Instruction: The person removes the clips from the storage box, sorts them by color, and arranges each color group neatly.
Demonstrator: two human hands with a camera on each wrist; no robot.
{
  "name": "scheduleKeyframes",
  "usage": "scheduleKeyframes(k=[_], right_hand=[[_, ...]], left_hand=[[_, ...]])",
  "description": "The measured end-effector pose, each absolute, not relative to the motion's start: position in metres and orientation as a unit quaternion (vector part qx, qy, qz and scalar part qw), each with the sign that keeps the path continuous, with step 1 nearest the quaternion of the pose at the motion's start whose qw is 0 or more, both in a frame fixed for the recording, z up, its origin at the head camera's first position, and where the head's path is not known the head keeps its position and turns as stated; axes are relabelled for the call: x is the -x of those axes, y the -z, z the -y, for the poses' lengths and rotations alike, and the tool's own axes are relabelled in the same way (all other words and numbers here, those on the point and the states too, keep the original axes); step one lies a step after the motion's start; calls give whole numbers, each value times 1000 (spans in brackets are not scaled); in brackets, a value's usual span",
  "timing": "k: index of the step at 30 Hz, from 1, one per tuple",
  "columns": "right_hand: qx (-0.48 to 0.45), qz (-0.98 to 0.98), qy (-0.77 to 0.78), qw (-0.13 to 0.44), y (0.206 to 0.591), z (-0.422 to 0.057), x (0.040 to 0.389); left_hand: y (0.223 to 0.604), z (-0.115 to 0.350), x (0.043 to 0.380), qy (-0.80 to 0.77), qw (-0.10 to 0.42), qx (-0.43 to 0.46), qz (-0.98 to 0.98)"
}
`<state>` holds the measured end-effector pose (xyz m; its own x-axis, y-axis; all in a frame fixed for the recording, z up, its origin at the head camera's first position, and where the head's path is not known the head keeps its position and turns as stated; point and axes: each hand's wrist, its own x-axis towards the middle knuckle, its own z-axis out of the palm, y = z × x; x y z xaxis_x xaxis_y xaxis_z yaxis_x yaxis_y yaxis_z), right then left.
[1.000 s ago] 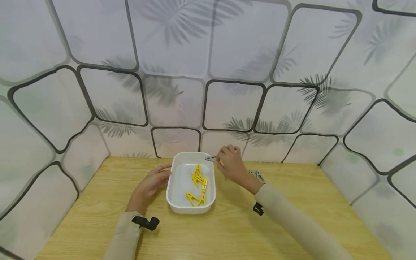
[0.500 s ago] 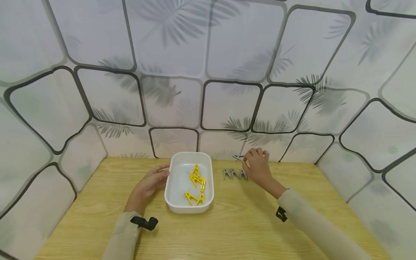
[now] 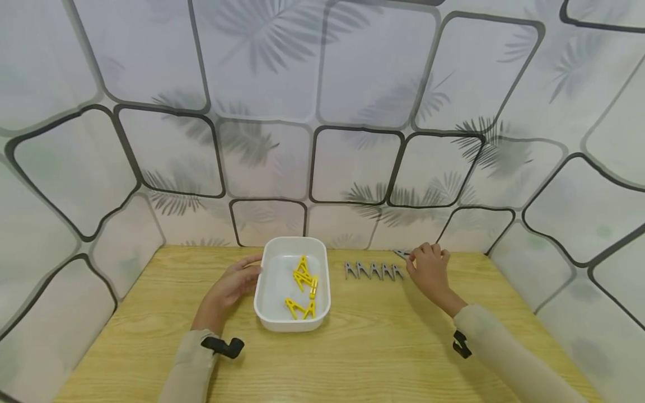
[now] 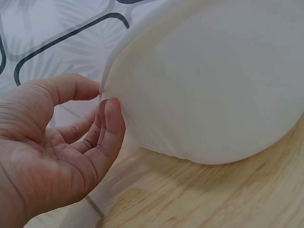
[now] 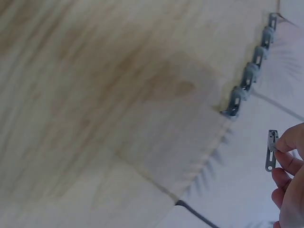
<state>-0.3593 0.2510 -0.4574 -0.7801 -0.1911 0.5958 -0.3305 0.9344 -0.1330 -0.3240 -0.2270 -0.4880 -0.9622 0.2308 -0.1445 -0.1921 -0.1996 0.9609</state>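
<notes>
My right hand (image 3: pixel 430 271) pinches a grey clothespin (image 3: pixel 401 254) between thumb and fingertips, raised near the back edge of the table. The same clothespin (image 5: pixel 272 151) appears in the right wrist view. Left of this hand, a row of several grey clothespins (image 3: pixel 374 271) stands on the table, apart from the held one. A white plastic tray (image 3: pixel 266 302) contains several yellow clothespins (image 3: pixel 302 277). My left hand (image 3: pixel 234 286) touches the tray's left side with relaxed fingers; its fingertips (image 4: pixel 113 110) meet the outside of the wall just under the rim.
The light wooden table (image 3: pixel 373 347) runs back to a patterned curtain (image 3: pixel 272 157) that encloses the back and both sides. Black straps (image 3: pixel 221 346) sit on the sleeved wrists.
The right hand has moved right, away from the tray, with the grey clothespin still pinched. The standing row of grey clothespins is now uncovered. Left hand and tray stay in place.
</notes>
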Motion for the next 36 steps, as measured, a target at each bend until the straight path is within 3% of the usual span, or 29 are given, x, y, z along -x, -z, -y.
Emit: scheduleKeyframes(k=[12,30,36], right_hand=[[-110,948,-76,287,482,-269,354],[-66,975,-79,198,489,-261,351],[-74,974,-87,195,492,-257,352]], left_hand=[[490,228,322,-767,134,-15,-627],[490,227,323,-773,136,-16,-620],[488,226,322,-777,137,-20,-614]])
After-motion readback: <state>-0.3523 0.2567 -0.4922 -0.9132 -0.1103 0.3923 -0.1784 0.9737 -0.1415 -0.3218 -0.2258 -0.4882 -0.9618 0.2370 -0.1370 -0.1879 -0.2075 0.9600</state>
